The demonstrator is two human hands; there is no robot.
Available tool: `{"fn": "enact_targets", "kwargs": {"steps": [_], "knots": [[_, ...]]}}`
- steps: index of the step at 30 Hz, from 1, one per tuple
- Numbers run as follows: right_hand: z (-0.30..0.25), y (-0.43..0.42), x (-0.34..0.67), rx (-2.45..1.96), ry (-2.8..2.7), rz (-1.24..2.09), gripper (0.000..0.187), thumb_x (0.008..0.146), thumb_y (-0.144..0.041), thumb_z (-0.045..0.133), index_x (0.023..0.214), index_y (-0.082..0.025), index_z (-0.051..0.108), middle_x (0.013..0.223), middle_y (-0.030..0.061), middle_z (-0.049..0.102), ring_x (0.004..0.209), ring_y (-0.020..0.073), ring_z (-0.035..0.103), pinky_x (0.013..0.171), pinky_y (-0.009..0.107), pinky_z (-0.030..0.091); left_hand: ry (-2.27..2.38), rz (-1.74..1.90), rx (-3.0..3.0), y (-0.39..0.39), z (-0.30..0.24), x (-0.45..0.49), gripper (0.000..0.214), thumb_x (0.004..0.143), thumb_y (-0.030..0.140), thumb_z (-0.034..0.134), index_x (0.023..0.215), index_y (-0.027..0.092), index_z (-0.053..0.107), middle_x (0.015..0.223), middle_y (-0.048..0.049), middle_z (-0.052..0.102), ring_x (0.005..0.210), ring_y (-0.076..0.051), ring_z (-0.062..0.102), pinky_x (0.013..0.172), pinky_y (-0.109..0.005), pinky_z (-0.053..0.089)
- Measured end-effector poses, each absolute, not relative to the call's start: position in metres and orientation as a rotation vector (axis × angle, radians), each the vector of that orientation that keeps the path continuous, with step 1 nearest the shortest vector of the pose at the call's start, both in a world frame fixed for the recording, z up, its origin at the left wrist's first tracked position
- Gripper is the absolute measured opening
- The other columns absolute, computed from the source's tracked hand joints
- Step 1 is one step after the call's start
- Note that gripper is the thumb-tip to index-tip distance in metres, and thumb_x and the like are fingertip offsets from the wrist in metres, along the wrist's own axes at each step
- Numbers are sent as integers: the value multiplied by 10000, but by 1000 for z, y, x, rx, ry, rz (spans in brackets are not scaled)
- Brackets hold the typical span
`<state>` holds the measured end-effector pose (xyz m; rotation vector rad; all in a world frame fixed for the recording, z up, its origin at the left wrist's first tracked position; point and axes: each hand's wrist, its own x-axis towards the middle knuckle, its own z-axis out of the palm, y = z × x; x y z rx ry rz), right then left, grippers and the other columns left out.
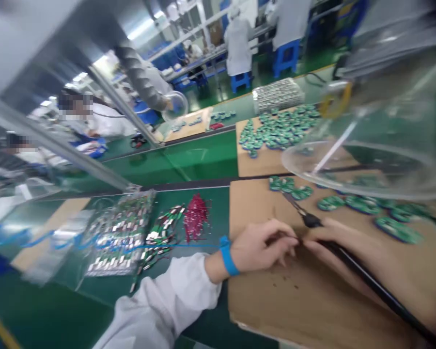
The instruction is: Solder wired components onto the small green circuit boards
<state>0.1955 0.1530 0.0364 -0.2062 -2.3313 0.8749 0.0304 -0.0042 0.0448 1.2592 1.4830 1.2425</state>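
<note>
Soldering iron point(363, 276) sits in the right hand point(352, 257), its tip toward green boards point(363, 204) on cardboard point(261, 208) just beyond the grip. Left hand point(261, 245) pinches narrowly beside it, holding what I cannot tell; a clear bag of boards point(119, 232) lies farther left.

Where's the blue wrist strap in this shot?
In the head view, the blue wrist strap circles the left wrist, at lower centre, beside the edge of the cardboard sheet.

Transparent hood point(363, 165) blocking upward reach
</note>
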Motion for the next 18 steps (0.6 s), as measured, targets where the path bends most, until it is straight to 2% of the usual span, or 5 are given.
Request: {"fn": "enact_targets", "kwargs": {"steps": [2,4,10,18], "knots": [[47,152,192,-128,-2331,933,123,990,-308,634,899,-248,690,764,17,660,646,152,651,612,249,503,1531,1243,1249,-5,47,32,281,1013,439,573,1035,159,594,801,-39,715,561,-89,651,562,-192,532],[51,153,189,-131,-2348,983,78,991,-264,643,926,-238,677,780,12,635,691,148,634,645,249,490,1577,1211,1266,-6,50,33,255,1022,419,564,1015,167,601,795,-31,716,560,-87,649,560,-191,525],[45,153,194,-75,-2365,1121,39,1010,-260,627,1004,-232,653,853,14,640,768,152,594,710,265,476,1577,1162,1271,-8,50,33,248,1038,416,539,1014,177,603,818,-27,703,616,-102,653,585,-214,536],[47,154,193,-108,-2382,1084,53,1015,-247,620,978,-221,645,836,5,624,750,140,579,704,260,463,1490,1378,1169,-8,41,31,205,1042,370,557,988,175,588,849,-9,649,596,-76,600,596,-219,510]]}}
